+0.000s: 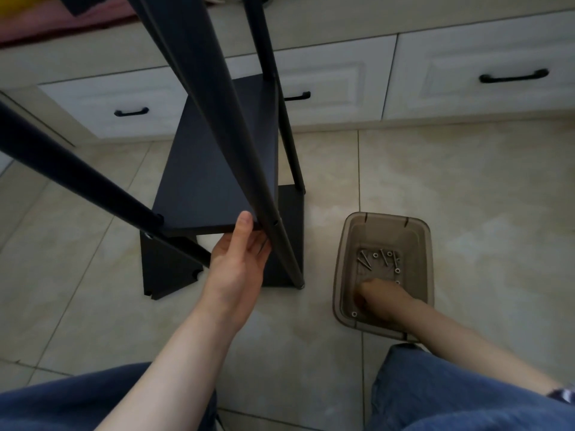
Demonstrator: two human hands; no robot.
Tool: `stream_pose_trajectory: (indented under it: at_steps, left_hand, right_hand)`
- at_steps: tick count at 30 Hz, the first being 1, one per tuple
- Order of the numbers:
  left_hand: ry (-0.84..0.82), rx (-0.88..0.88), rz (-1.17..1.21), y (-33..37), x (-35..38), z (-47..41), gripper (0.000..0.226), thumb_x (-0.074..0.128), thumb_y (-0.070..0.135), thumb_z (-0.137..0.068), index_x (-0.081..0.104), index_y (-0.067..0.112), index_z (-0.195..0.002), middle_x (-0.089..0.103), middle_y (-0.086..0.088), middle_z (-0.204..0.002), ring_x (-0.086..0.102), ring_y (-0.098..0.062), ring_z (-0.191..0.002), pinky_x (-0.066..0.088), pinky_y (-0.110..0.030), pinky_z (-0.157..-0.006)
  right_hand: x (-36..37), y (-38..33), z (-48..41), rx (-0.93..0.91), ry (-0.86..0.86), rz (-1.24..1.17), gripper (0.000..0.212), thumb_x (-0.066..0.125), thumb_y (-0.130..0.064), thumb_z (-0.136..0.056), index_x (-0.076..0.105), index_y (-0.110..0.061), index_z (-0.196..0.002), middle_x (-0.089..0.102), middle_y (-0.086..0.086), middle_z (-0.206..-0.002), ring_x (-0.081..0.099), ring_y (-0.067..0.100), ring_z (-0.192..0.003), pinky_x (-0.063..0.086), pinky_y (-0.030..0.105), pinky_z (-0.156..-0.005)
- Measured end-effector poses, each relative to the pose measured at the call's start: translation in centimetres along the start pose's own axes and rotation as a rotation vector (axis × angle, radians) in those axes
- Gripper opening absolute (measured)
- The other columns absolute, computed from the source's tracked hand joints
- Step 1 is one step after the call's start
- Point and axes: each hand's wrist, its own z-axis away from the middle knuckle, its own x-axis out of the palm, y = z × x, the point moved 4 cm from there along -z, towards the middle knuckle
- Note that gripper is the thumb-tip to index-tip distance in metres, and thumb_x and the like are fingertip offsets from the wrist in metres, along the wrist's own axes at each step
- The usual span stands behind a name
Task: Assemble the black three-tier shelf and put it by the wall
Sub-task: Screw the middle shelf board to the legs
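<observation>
Shelf (214, 169), black and half built, stands on the tiled floor (466, 181) at about twelve o'clock from the person, close before the white drawers (476, 79). Its middle board is flat, matte and long, its long axis running away from the viewer toward twelve o'clock; round, smooth black poles (199, 88) rise past its corners. The left hand (239, 259) grasps the near edge of that board, thumb on top and fingers beneath, just beside the pole hole at its near right corner. The screws (378, 259), thin and shiny with small washers, lie in a smoky clear plastic bin (342, 244) at three o'clock from that corner, well apart from it. The right hand (378, 298) is nearer, curled down inside the bin; whether it grips a screw I cannot tell.
</observation>
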Motion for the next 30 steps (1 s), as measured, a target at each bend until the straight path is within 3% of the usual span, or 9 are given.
stream_pose_trajectory:
  at_steps: [5,8,13,20,25,30]
  left_hand:
    - [-0.003,-0.005,0.014,0.1,0.4,0.3,0.032,0.055,0.037,-0.087,0.066,0.012,-0.105,0.076,-0.004,-0.103,0.069,-0.018,-0.113,0.045,-0.034,-0.107]
    - [0.003,-0.016,0.018,0.2,0.5,0.4,0.039,0.056,0.037,-0.086,0.066,0.009,-0.112,0.073,-0.008,-0.11,0.067,-0.022,-0.118,0.045,-0.034,-0.109]
    - [-0.005,-0.003,0.005,0.5,0.6,0.6,0.062,0.059,0.038,-0.084,0.059,-0.001,-0.132,0.068,-0.017,-0.126,0.066,-0.024,-0.119,0.046,-0.035,-0.109]
    - [0.002,-0.007,0.01,0.5,0.2,0.4,0.06,0.067,0.042,-0.079,0.062,0.005,-0.127,0.073,-0.01,-0.119,0.07,-0.02,-0.112,0.052,-0.029,-0.096]
    - [-0.005,-0.026,0.02,0.7,0.2,0.8,0.04,0.067,0.036,-0.088,0.067,0.006,-0.115,0.076,-0.01,-0.109,0.072,-0.023,-0.105,0.055,-0.028,-0.087]
    - [-0.009,-0.057,0.118,0.9,0.2,1.1,0.038,0.072,0.029,-0.087,0.068,0.004,-0.115,0.077,-0.011,-0.106,0.074,-0.024,-0.1,0.058,-0.023,-0.076]
  right_hand:
    - [-2.2,0.9,1.2,0.038,0.116,-0.096,0.009,0.056,-0.027,-0.093,0.059,-0.024,-0.101,0.065,0.004,-0.108,0.062,0.022,-0.095,0.05,0.033,-0.076]
    - [-4.1,1.0,2.4,0.041,0.152,-0.112,0.008,0.062,-0.035,-0.092,0.056,-0.03,-0.092,0.062,-0.006,-0.093,0.057,0.012,-0.08,0.044,0.024,-0.063]
    - [-9.7,0.3,6.4,0.07,0.236,-0.184,0.007,0.066,-0.024,-0.089,0.066,-0.028,-0.096,0.068,-0.007,-0.096,0.066,0.013,-0.088,0.057,0.033,-0.078]
    - [-18.0,-4.4,13.6,-0.026,0.343,-0.339,0.015,0.076,-0.006,-0.082,0.067,-0.018,-0.08,0.073,0.001,-0.084,0.07,0.014,-0.082,0.056,0.033,-0.079]
    - [-22.4,-8.1,17.3,-0.076,0.366,-0.3,0.02,0.081,-0.012,-0.078,0.068,-0.027,-0.074,0.071,-0.01,-0.076,0.065,-0.004,-0.07,0.05,0.012,-0.064]
    - [-24.6,-9.8,18.6,-0.034,0.343,-0.242,0.015,0.082,-0.017,-0.077,0.07,-0.026,-0.075,0.072,-0.007,-0.079,0.067,0.004,-0.075,0.052,0.021,-0.07]
